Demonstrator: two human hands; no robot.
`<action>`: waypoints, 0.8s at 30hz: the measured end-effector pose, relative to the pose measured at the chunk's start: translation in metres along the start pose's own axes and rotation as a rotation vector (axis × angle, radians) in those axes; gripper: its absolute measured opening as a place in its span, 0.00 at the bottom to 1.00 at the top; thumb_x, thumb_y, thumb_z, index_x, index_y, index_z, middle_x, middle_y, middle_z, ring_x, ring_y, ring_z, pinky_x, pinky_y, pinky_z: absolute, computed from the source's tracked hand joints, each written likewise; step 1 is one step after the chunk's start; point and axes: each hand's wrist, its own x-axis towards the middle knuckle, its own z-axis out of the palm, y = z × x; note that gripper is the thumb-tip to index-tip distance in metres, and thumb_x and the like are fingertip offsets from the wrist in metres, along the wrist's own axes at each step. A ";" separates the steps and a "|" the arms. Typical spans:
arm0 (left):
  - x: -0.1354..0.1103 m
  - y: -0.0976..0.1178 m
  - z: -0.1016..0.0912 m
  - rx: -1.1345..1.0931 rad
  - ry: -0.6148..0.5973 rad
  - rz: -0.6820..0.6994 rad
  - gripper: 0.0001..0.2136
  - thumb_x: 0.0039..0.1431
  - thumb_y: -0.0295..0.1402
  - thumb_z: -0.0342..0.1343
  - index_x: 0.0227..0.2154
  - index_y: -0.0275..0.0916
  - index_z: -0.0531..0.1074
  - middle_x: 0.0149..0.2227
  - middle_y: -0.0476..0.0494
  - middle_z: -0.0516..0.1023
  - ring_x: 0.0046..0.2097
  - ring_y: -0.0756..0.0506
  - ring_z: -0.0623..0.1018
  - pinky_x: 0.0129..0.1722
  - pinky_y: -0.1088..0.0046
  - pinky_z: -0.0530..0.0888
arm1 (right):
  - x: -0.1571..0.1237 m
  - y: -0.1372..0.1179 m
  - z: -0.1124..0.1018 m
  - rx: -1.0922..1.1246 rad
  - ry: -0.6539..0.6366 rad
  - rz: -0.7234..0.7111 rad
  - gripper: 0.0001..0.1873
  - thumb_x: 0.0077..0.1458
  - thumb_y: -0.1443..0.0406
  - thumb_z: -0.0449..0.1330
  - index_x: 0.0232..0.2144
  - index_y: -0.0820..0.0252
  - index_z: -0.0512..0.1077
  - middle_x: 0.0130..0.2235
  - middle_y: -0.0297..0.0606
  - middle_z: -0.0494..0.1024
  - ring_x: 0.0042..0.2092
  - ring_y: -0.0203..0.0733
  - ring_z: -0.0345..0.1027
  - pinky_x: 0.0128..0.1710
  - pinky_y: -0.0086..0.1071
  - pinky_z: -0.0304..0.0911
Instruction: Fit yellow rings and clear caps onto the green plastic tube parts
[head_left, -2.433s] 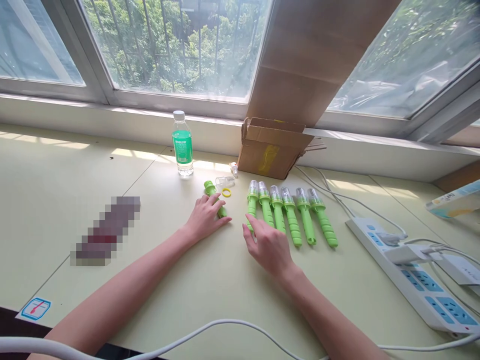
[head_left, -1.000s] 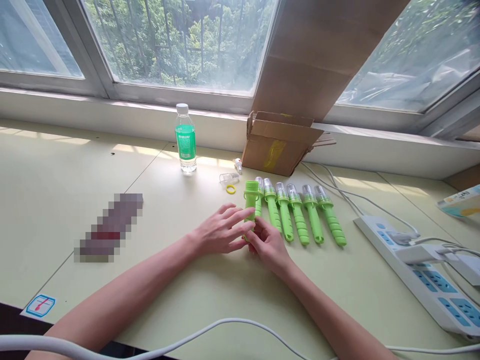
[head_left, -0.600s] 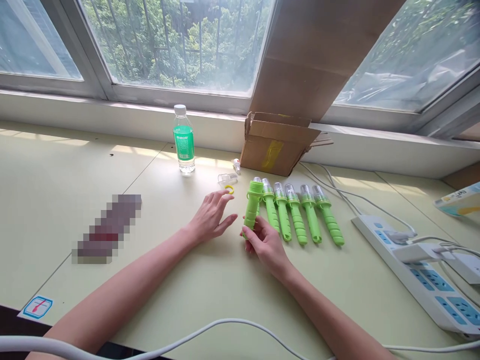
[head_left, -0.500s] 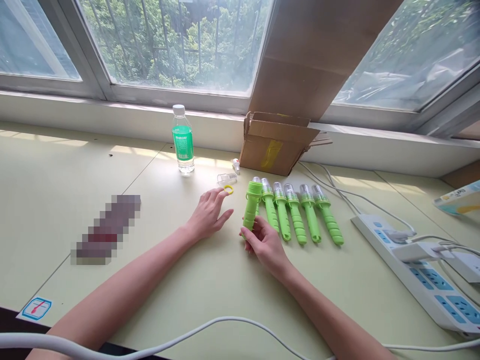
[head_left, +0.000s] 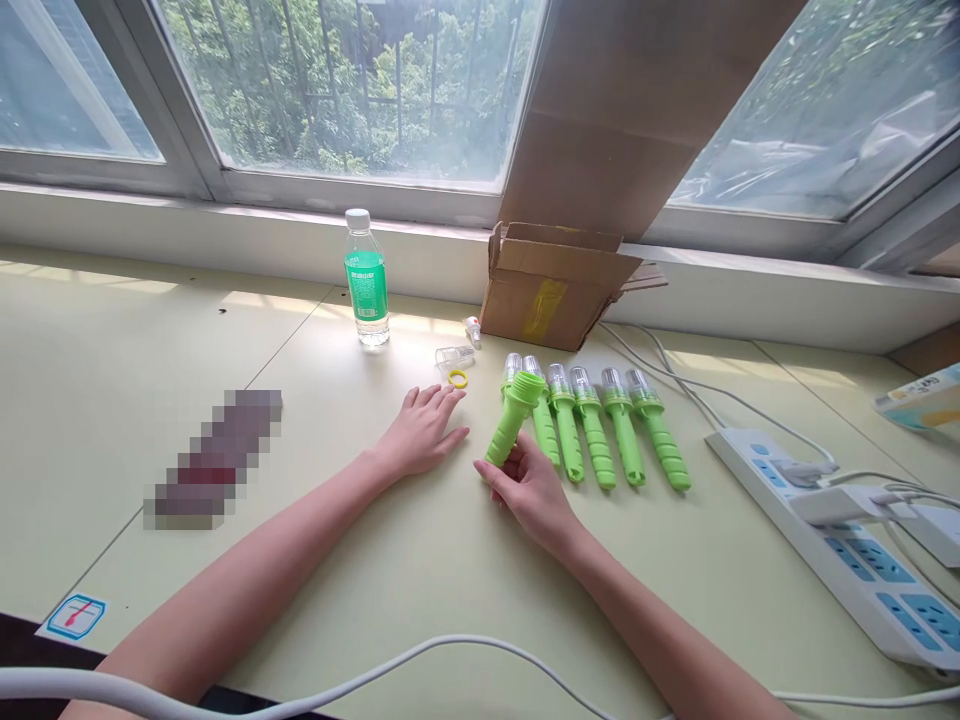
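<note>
My right hand grips the lower end of a green ribbed flashlight body, its threaded, capless end tilted up and to the right. My left hand lies flat on the table with fingers apart, holding nothing. Just beyond its fingertips is a yellow ring. Farther back lie a clear plastic cover and a small white piece with a red spot. Several green flashlights with clear tops lie in a row right of the held body, which partly covers the leftmost ones.
A water bottle with a green label stands at the back, left of a cardboard box. On the right is a white power strip with plugs and cables. A white cable crosses the front. A pixelated dark object lies left.
The flashlight body's threaded end has tipped to the right in my right hand. My left hand has drawn back slightly from the yellow ring, its fingers lower on the table.
</note>
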 end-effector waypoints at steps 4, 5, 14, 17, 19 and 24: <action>0.001 0.000 -0.001 0.038 0.017 0.003 0.23 0.60 0.44 0.45 0.57 0.43 0.55 0.64 0.37 0.53 0.60 0.38 0.60 0.55 0.57 0.60 | 0.001 0.000 0.000 -0.013 -0.018 0.007 0.12 0.53 0.57 0.60 0.34 0.55 0.62 0.26 0.29 0.66 0.24 0.34 0.59 0.20 0.28 0.56; 0.002 -0.001 -0.002 0.047 0.014 0.006 0.24 0.60 0.44 0.46 0.58 0.44 0.55 0.64 0.37 0.52 0.60 0.37 0.61 0.54 0.57 0.60 | 0.001 0.001 0.000 -0.017 -0.022 0.011 0.12 0.53 0.57 0.60 0.34 0.55 0.62 0.26 0.29 0.66 0.24 0.34 0.59 0.20 0.28 0.56; 0.004 -0.009 -0.005 0.092 -0.048 0.026 0.25 0.59 0.49 0.45 0.56 0.43 0.58 0.60 0.40 0.60 0.58 0.37 0.62 0.54 0.58 0.59 | 0.000 0.001 0.000 -0.030 -0.037 0.013 0.11 0.54 0.58 0.59 0.34 0.55 0.62 0.27 0.30 0.67 0.25 0.35 0.59 0.22 0.28 0.57; 0.004 -0.008 -0.005 0.096 -0.045 0.011 0.27 0.59 0.50 0.44 0.58 0.42 0.57 0.58 0.39 0.63 0.57 0.37 0.62 0.54 0.58 0.59 | 0.000 -0.001 0.000 -0.033 -0.039 0.013 0.11 0.54 0.58 0.59 0.34 0.55 0.62 0.27 0.30 0.67 0.25 0.35 0.60 0.22 0.29 0.58; 0.004 -0.009 -0.005 0.097 -0.050 0.002 0.28 0.59 0.51 0.43 0.59 0.42 0.54 0.58 0.39 0.63 0.57 0.38 0.62 0.54 0.59 0.59 | -0.001 -0.001 0.000 -0.028 -0.041 0.013 0.11 0.54 0.58 0.59 0.35 0.55 0.62 0.27 0.30 0.67 0.25 0.35 0.60 0.22 0.29 0.58; 0.005 -0.010 -0.001 0.110 -0.057 -0.024 0.32 0.59 0.52 0.41 0.62 0.39 0.48 0.57 0.37 0.63 0.57 0.37 0.62 0.54 0.59 0.59 | 0.000 -0.001 0.000 -0.033 -0.042 0.007 0.10 0.55 0.58 0.59 0.34 0.55 0.62 0.28 0.30 0.67 0.26 0.35 0.60 0.22 0.29 0.58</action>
